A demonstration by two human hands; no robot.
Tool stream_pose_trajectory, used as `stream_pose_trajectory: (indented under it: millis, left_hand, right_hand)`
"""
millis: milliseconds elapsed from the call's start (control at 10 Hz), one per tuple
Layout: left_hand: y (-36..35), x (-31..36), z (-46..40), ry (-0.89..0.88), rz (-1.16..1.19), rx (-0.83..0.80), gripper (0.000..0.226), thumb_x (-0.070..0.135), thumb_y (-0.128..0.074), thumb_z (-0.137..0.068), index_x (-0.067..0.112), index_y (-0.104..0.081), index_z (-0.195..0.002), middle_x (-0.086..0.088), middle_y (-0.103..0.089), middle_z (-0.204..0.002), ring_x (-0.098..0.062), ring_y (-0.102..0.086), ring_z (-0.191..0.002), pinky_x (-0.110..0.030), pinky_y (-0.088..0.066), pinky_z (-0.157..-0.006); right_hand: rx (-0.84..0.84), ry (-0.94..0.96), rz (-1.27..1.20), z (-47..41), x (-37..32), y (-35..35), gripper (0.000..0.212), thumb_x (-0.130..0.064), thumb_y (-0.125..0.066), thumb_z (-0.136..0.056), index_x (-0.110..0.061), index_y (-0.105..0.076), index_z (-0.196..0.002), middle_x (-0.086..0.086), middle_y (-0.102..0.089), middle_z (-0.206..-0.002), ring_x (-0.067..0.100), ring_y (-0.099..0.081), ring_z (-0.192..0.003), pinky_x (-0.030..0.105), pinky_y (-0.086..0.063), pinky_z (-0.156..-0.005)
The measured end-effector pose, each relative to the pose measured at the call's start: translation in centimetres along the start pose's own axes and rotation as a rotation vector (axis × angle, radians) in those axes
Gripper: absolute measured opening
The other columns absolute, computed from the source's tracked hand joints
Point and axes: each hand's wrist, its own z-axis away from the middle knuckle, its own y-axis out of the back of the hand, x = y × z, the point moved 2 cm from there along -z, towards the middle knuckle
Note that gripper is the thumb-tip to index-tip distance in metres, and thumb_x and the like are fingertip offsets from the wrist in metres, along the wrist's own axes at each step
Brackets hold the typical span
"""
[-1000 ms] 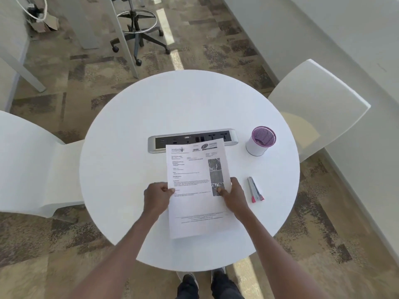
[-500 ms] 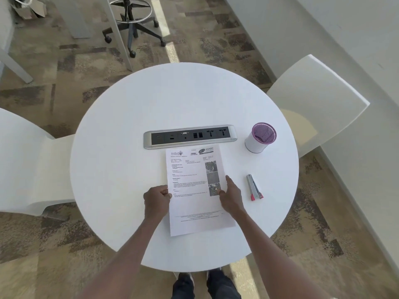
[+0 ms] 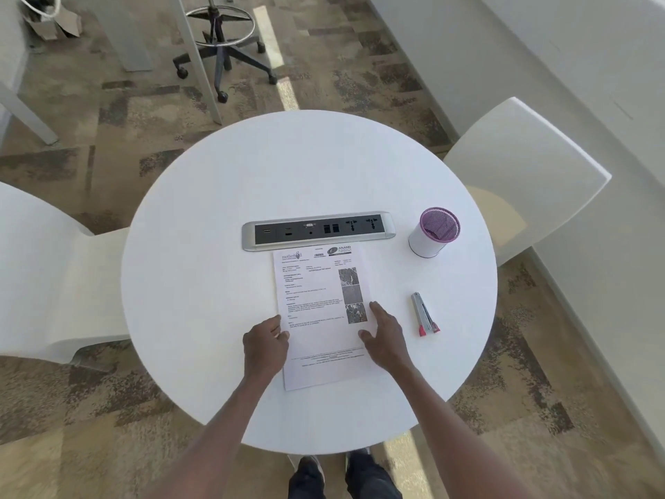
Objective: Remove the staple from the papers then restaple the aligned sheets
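Note:
The printed papers (image 3: 320,311) lie flat on the round white table (image 3: 201,246), their top edge just below the power strip. My left hand (image 3: 264,345) rests at the papers' left edge with the fingers curled and the thumb on the sheet. My right hand (image 3: 385,336) lies flat on the right edge, fingers spread. A small grey stapler with red ends (image 3: 424,315) lies on the table to the right of my right hand, apart from it. No staple can be made out.
A silver power and data strip (image 3: 318,230) is set into the table's middle. A white cup with a purple mesh inside (image 3: 433,232) stands at the right. White chairs (image 3: 521,174) flank the table. A wheeled stool (image 3: 223,55) stands on the carpet beyond.
The papers have been lowered onto the table. My right hand went from pinching the sheet's edge to lying flat on it with spread fingers. The camera view shifted slightly.

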Motion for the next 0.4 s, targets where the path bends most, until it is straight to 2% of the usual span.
stream_pose_trajectory:
  millis: [100, 200, 300, 400]
  left_hand:
    - [0.0, 0.2, -0.1, -0.006, -0.063, -0.013, 0.022, 0.009, -0.062, -0.093, 0.005, -0.069, -0.114, -0.019, -0.072, -0.115, -0.031, -0.065, -0.116, -0.024, -0.041, -0.087]
    - [0.7, 1.4, 0.1, -0.089, -0.156, 0.039, 0.031, 0.014, -0.055, -0.098, 0.003, -0.063, -0.126, -0.022, -0.072, -0.109, -0.04, -0.065, -0.11, -0.036, -0.048, -0.084]
    - [1.3, 2.9, -0.1, -0.248, -0.212, 0.096, 0.041, 0.015, -0.048, -0.103, 0.002, -0.049, -0.141, -0.023, -0.059, -0.138, -0.037, -0.05, -0.135, -0.045, -0.047, -0.1]
    - [2.1, 4.9, -0.5, -0.371, -0.248, 0.1, 0.055, 0.021, -0.039, -0.106, 0.001, -0.024, -0.155, -0.012, -0.024, -0.164, -0.025, -0.017, -0.154, -0.043, -0.024, -0.123]
  right_hand:
    - [-0.009, 0.004, 0.013, -0.1, 0.2, 0.2, 0.069, -0.015, -0.061, -0.096, -0.008, -0.028, -0.156, 0.004, -0.03, -0.163, 0.02, -0.025, -0.151, 0.028, -0.016, -0.12]
    - [0.01, 0.031, 0.028, 0.4, -0.2, 0.6, 0.068, -0.015, -0.059, -0.096, -0.009, -0.027, -0.156, 0.004, -0.029, -0.164, 0.019, -0.023, -0.152, 0.028, -0.017, -0.121]
    - [0.105, 0.12, 0.08, 0.7, -0.8, 1.1, 0.066, -0.015, -0.057, -0.097, -0.007, -0.028, -0.156, 0.006, -0.028, -0.164, 0.019, -0.022, -0.152, 0.031, -0.018, -0.123]
    - [0.225, 0.23, 0.161, 0.7, -2.1, 2.1, 0.064, -0.018, -0.055, -0.099, -0.004, -0.029, -0.155, 0.01, -0.027, -0.164, 0.022, -0.02, -0.153, 0.03, -0.015, -0.124]
